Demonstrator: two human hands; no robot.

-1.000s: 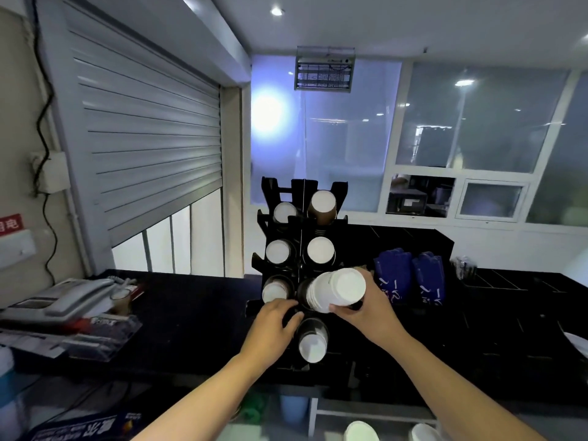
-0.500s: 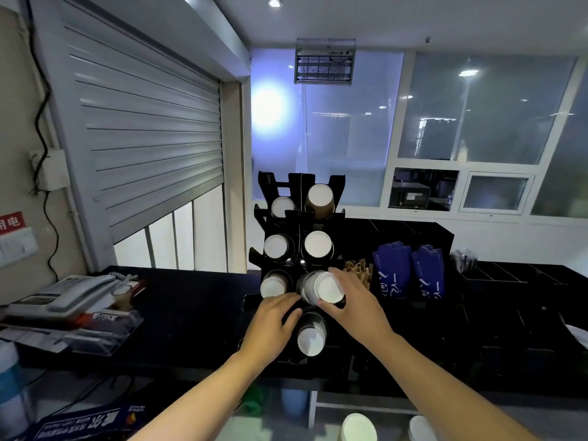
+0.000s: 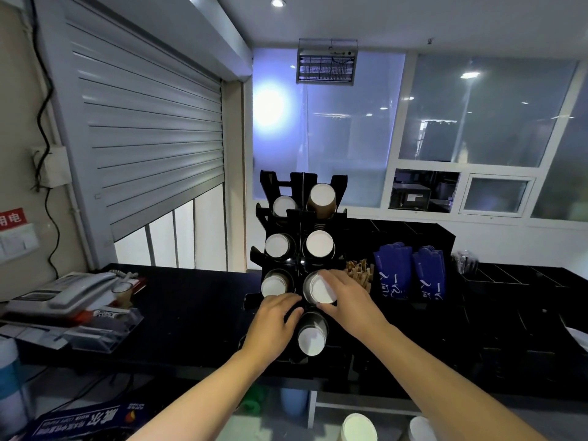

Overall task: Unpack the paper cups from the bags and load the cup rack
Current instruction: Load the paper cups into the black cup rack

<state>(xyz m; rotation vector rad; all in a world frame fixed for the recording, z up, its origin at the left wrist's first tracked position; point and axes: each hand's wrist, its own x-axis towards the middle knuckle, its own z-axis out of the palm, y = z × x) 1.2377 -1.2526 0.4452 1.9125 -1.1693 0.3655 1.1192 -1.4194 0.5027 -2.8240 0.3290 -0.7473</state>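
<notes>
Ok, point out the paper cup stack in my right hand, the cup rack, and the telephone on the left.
paper cup stack (image 3: 320,289): head view, white bottom of the front cup.
cup rack (image 3: 269,183): head view, top left upright of the black frame.
telephone (image 3: 73,289): head view, the handset.

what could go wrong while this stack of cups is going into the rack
1. The cup stack gripped by the right hand sticks out of its slot. Let go now, it might slide back out.
2. The rack is tall and loaded. A harder push could shift or tip it if the left hand holding it lets go.
3. The right hand is close to the wooden stirrers and could knock them when it pulls away.
</notes>
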